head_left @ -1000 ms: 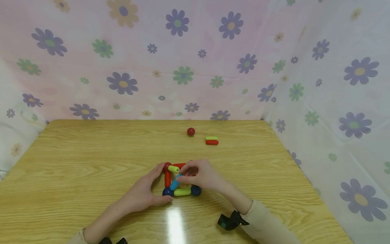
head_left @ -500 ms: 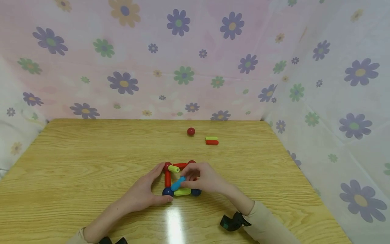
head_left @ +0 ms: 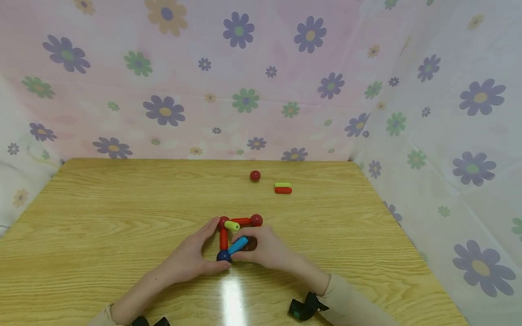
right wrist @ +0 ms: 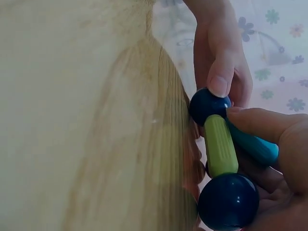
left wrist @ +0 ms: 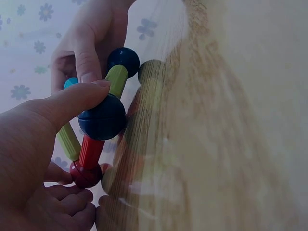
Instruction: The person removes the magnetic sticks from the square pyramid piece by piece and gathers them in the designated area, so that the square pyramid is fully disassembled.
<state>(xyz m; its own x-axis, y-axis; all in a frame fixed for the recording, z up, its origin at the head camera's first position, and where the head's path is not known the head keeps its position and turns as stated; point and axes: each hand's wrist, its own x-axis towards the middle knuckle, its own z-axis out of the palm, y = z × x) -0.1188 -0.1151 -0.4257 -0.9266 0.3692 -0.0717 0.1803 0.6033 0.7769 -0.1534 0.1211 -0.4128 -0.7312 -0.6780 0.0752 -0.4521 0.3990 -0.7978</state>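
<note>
A square frame of building-toy balls and rods lies on the table in the head view. My left hand (head_left: 185, 260) holds its left side, thumb on the near blue ball (head_left: 224, 256) and fingers at the far red ball (head_left: 224, 222). A red rod (head_left: 224, 239) joins these two. A yellow-green rod (head_left: 232, 225) sticks up from that red ball. My right hand (head_left: 265, 251) pinches a light-blue rod (head_left: 238, 245), whose lower end meets the near blue ball. Under the right hand, the other blue ball (right wrist: 228, 202) and front yellow-green rod (right wrist: 221, 147) are hidden from the head view.
Farther back on the wooden table (head_left: 142, 194) lies a loose red ball (head_left: 255, 175). To its right a yellow-green rod (head_left: 282, 184) and a red rod (head_left: 283, 190) lie side by side. Flowered cloth (head_left: 183, 81) hangs behind the table and along its right.
My right hand has shifted left and nearer to me, uncovering the back right red ball and covering the front right corner. The light-blue rod has tipped lower towards the right. My left hand stays put.
</note>
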